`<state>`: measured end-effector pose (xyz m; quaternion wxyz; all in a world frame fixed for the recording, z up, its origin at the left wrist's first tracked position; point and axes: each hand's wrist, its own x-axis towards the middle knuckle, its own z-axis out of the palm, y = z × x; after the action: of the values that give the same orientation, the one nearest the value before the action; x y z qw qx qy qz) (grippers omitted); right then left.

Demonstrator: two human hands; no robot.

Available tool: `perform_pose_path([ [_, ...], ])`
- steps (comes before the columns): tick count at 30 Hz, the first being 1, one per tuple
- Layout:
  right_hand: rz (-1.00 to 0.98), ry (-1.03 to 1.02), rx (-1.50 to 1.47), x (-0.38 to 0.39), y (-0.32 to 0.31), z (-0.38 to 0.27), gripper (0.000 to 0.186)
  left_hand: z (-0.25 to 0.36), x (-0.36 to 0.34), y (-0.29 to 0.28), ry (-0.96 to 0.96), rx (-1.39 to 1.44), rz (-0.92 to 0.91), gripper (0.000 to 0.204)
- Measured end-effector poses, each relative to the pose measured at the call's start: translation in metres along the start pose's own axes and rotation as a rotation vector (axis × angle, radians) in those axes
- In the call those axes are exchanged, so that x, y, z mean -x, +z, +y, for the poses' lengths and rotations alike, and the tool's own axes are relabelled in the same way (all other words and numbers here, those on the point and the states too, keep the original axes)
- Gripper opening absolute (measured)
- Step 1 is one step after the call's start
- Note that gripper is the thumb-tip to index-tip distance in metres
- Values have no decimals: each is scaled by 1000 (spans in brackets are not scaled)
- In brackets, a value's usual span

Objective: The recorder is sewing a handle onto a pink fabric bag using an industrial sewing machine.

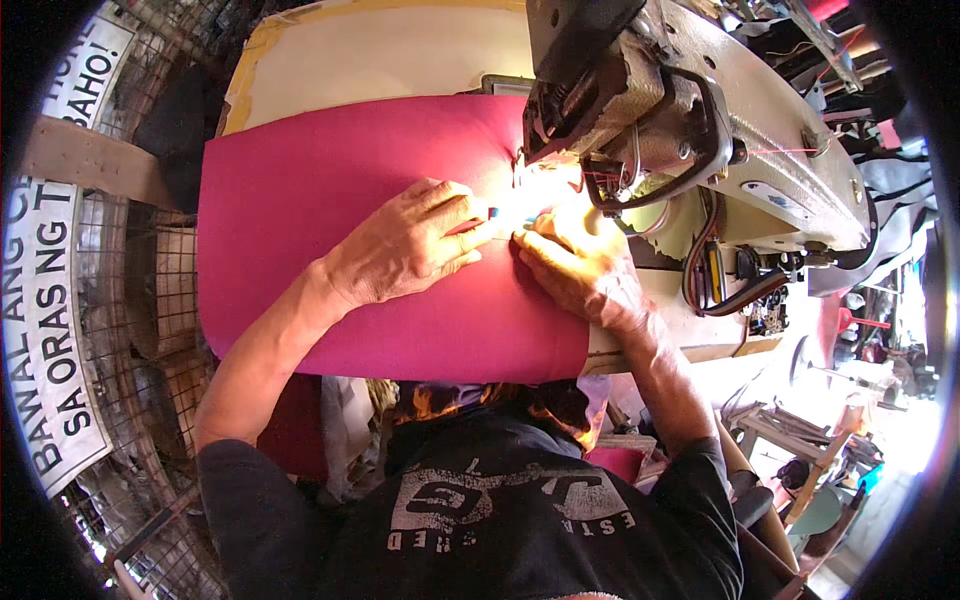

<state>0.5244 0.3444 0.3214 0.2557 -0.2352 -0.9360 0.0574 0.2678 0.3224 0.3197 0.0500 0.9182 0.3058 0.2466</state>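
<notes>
A large magenta fabric piece (330, 200) lies across the sewing machine bed, brightly lit beneath the black needle head (570, 100). My left hand (420, 240) rests over the fabric with bent fingers, their tips at a small blue piece (494, 213) near the needle area; glare hides exactly what they grip. My right hand (575, 265) presses at the fabric just right of them, fingers closed, their tips partly lost in the glare. Red thread runs along the machine arm (790, 215).
A cream board (370, 55) with taped edges lies behind the fabric. Wire mesh (175, 280) with printed signs and a wooden plank (100, 160) stands at left. At right are hanging dark material (880, 190), coiled cables, cluttered tools and a wooden frame (805, 470).
</notes>
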Motion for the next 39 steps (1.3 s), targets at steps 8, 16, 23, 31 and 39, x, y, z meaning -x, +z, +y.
perform_pose_path([
  [8, -13, 174, 16, -7, 18, -24, 28, -4, 1, -5, -58, 93, -13, 35],
  [16, -163, 61, 239, -4, 9, -15, 48, -4, 2, -4, -85, 43, -15, 35],
  [23, -86, 153, -34, -9, 14, -12, 41, -3, 2, 0, -147, 80, 12, 29],
  [31, -12, 215, 13, -13, 19, -26, 45, -9, 3, 0, -201, 166, 66, 36],
  [39, -62, 232, 35, -15, 16, -26, 45, -16, 7, -1, -208, 177, 21, 35],
])
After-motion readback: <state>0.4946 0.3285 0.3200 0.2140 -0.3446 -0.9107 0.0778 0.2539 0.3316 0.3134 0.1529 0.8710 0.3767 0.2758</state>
